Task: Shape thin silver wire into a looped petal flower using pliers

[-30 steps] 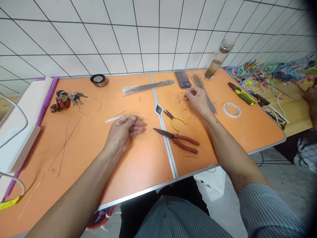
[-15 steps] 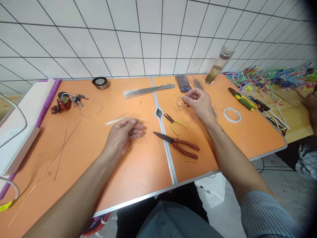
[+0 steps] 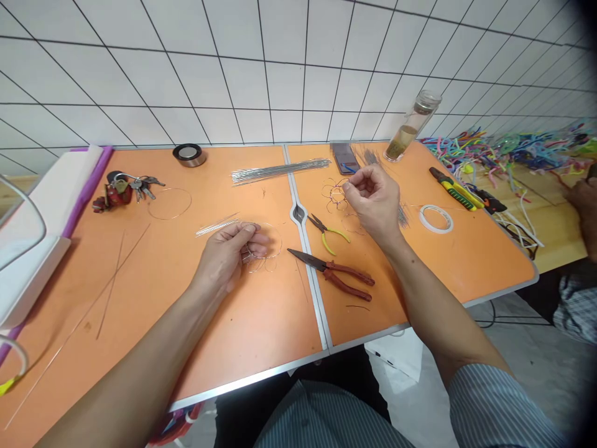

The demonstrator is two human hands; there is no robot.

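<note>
My left hand (image 3: 228, 252) is closed, thumb against forefinger, on a looped thin wire (image 3: 267, 264) whose fine petal-like loops stick out to the right of the fingers. My right hand (image 3: 375, 194) pinches the edge of a flower-shaped wire piece (image 3: 334, 193) above the right half of the table. Faint curved lines under that hand may be more wire or a shadow. Between the hands lie small pliers (image 3: 329, 233) with yellow handles. Nearer me are long-nose pliers (image 3: 332, 272) with dark red handles, their tip pointing at my left hand.
A bundle of straight wires (image 3: 280, 170) lies at the back of the orange table (image 3: 261, 336). Keys (image 3: 144, 185), a black tape roll (image 3: 189, 155), a white ring (image 3: 436, 219), a utility knife (image 3: 457, 188) and a glass bottle (image 3: 408, 132) surround the work. Another person's hand (image 3: 582, 196) is far right.
My right hand has turned slightly and shifted a little right, its fingers still at the wire flower. My left hand is nearly still. The whole view has shifted slightly.
</note>
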